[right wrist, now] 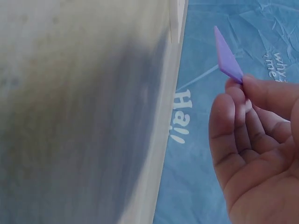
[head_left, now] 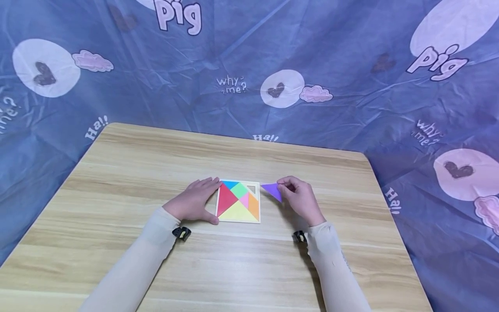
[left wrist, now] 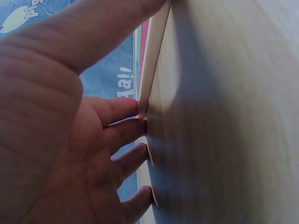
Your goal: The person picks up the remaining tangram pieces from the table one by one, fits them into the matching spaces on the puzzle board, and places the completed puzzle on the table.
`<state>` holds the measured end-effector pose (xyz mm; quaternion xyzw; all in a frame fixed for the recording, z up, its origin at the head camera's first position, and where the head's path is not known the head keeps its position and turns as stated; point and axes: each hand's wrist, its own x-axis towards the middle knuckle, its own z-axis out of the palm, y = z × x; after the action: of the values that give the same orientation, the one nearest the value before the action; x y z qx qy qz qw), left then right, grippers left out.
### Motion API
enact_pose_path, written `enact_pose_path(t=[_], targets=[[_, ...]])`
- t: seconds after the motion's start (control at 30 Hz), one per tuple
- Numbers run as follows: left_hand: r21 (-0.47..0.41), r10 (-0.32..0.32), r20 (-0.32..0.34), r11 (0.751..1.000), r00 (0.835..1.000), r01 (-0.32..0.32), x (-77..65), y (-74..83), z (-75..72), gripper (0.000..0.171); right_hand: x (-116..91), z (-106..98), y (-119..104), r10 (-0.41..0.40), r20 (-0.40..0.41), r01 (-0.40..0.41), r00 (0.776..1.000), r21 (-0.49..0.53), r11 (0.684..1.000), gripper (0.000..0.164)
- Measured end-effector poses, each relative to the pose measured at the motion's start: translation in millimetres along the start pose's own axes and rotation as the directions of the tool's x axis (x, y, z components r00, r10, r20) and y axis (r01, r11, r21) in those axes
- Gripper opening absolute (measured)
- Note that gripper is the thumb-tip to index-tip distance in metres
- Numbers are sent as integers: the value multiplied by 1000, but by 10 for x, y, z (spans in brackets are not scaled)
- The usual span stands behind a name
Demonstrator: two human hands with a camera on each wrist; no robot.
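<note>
A square tangram tray [head_left: 238, 222] with a pale rim lies on the table. In it sit a red triangle [head_left: 226, 200], a yellow triangle [head_left: 238, 212], a blue triangle [head_left: 230, 184], a green square [head_left: 239, 190], a pink triangle [head_left: 244, 199] and an orange piece [head_left: 253, 206]. A cut-out shows at its upper right corner. My left hand [head_left: 196, 199] touches the tray's left side, thumb at the near corner and fairly straight fingers at the far one. Between thumb and fingers my right hand [head_left: 302, 197] pinches a purple triangle [head_left: 273, 190], raised above the table just right of the tray.
The wood-grain table [head_left: 241, 268] extends around the tray on all sides. Behind its far edge hangs a blue printed cloth [head_left: 187, 104], which also runs down both sides. A small dark device is worn at each wrist.
</note>
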<state>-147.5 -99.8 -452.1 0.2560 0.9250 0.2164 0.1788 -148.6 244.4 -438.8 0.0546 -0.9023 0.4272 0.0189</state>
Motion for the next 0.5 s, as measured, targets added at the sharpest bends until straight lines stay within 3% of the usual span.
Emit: enact_pose_path(t=[0.5], targets=[[8, -2, 2, 1000, 1000, 2, -10, 9, -5, 122, 11, 126, -64, -32, -29, 34, 999, 89, 995, 10]])
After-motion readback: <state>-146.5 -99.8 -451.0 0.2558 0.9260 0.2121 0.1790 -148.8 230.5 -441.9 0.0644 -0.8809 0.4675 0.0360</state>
